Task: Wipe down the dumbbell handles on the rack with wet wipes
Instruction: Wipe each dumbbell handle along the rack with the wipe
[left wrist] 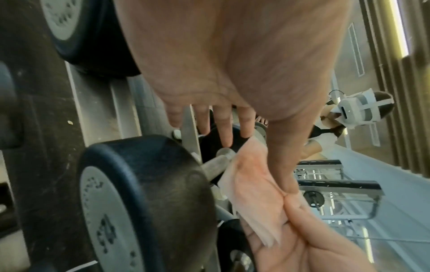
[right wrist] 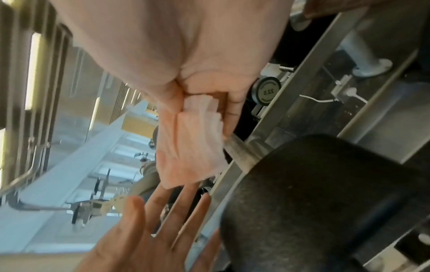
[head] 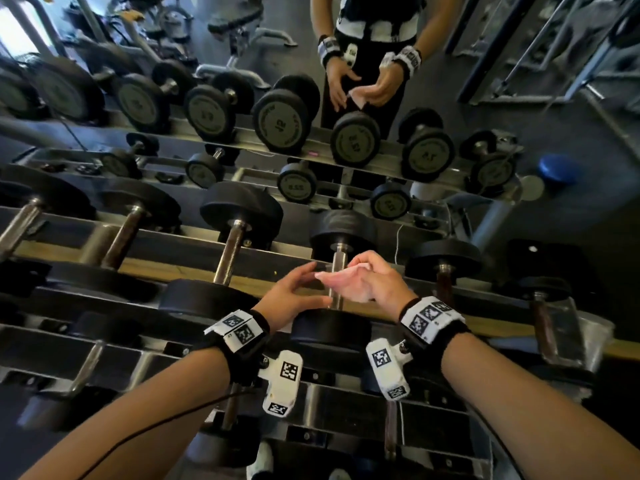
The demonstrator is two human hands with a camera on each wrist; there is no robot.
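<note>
Hands meet over the dumbbell rack (head: 145, 268) — the right hand (head: 367, 282) pinches a folded wet wipe (head: 337, 275) between thumb and fingers, holding it just above the steel handle (head: 337, 271) of a black dumbbell (head: 341, 230) on the upper tier. The left hand (head: 294, 292) is spread, fingers straight, its fingertips (right wrist: 204, 198) just beside the wipe's free edge — contact cannot be told. A mirror (head: 485, 81) behind the rack reflects both hands.
</note>
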